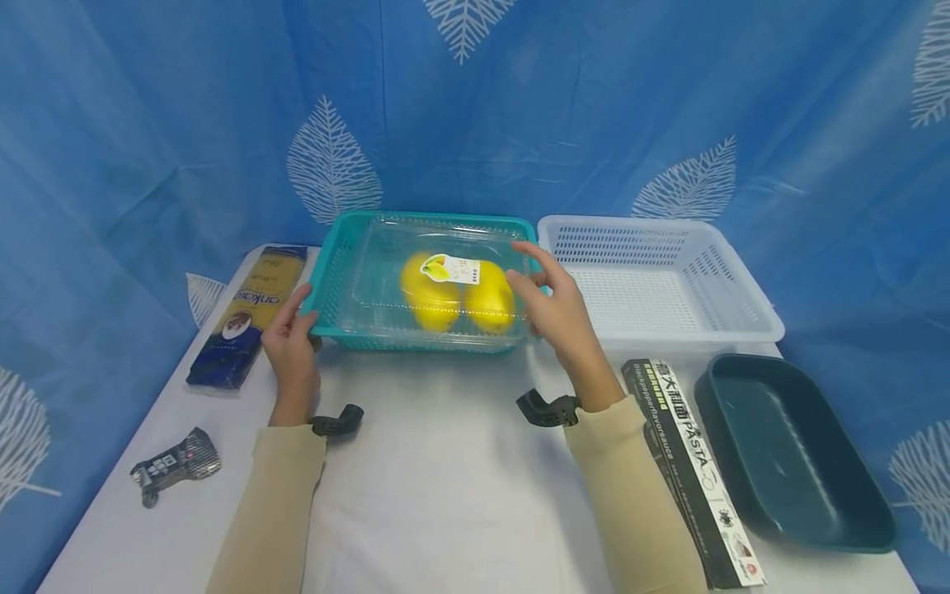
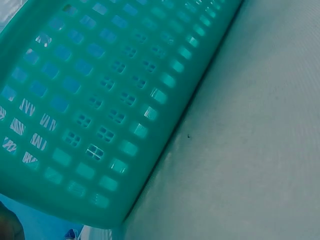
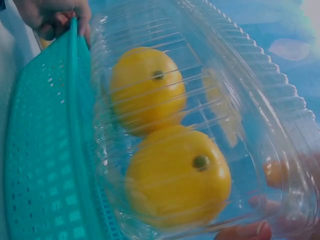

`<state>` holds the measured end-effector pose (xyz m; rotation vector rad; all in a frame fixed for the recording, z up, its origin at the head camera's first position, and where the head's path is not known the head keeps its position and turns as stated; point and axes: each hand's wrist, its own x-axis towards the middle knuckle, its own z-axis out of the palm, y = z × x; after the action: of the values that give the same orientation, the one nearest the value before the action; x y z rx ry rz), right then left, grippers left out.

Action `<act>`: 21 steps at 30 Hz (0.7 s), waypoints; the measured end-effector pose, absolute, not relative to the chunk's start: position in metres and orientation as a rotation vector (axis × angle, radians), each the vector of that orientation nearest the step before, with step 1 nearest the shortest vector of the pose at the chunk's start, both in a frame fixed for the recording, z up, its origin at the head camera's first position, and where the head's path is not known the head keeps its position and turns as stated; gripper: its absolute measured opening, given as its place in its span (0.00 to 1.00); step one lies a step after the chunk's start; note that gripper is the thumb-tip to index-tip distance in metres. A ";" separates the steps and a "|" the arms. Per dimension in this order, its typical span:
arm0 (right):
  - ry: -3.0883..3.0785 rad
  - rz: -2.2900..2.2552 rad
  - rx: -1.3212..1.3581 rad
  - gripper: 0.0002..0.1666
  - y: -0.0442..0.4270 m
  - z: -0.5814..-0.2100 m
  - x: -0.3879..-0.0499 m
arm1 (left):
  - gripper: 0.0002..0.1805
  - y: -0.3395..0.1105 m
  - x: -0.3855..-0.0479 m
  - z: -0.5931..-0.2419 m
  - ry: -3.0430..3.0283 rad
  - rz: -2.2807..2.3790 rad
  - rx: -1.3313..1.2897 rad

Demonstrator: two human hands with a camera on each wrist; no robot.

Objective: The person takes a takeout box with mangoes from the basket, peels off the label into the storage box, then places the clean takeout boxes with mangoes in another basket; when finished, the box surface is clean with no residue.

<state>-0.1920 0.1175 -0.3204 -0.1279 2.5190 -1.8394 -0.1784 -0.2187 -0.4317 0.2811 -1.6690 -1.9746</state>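
A clear plastic fruit box (image 1: 378, 289) with two yellow fruits (image 3: 177, 175) and a printed label sits tilted over the teal basket (image 1: 326, 276). My right hand (image 1: 552, 309) grips the box at its right end, fingers spread along that end. Through the clear plastic in the right wrist view, fingertips (image 3: 247, 231) show at the box's near end. At the basket's left end, my left hand (image 1: 292, 342) pinches the rim. The left wrist view shows mostly the basket's slotted wall. How far the box rests on the basket is hidden.
A white basket (image 1: 623, 297) stands to the right of the teal one. Nearer lie a long black-and-white pasta box (image 1: 693, 470) and a dark green tray (image 1: 794, 454). On the left are a blue-and-gold pasta packet (image 1: 248, 318) and a small black packet (image 1: 178, 464).
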 end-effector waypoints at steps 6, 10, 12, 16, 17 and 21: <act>2.543 -1.835 -0.060 0.28 0.130 -0.323 -0.165 | 0.21 -0.218 -0.178 -0.432 -1.639 -2.001 0.272; 2.546 -1.825 -0.037 0.28 0.140 -0.328 -0.147 | 0.21 -0.218 -0.177 -0.432 -1.633 -2.020 0.270; 2.555 -1.826 -0.041 0.27 0.144 -0.329 -0.139 | 0.21 -0.219 -0.177 -0.432 -1.633 -2.021 0.260; 2.587 -1.824 -0.081 0.27 0.150 -0.326 -0.123 | 0.21 -0.219 -0.176 -0.432 -1.636 -2.014 0.240; 2.592 -1.824 -0.091 0.27 0.151 -0.326 -0.119 | 0.21 -0.220 -0.176 -0.432 -1.634 -2.016 0.238; 2.589 -1.828 -0.131 0.27 0.154 -0.327 -0.101 | 0.21 -0.219 -0.176 -0.431 -1.615 -2.044 0.244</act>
<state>-0.1014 0.1536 -0.3274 -0.1315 2.5888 -1.8279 -0.1758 -0.2189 -0.4315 0.2439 -1.6148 -2.0437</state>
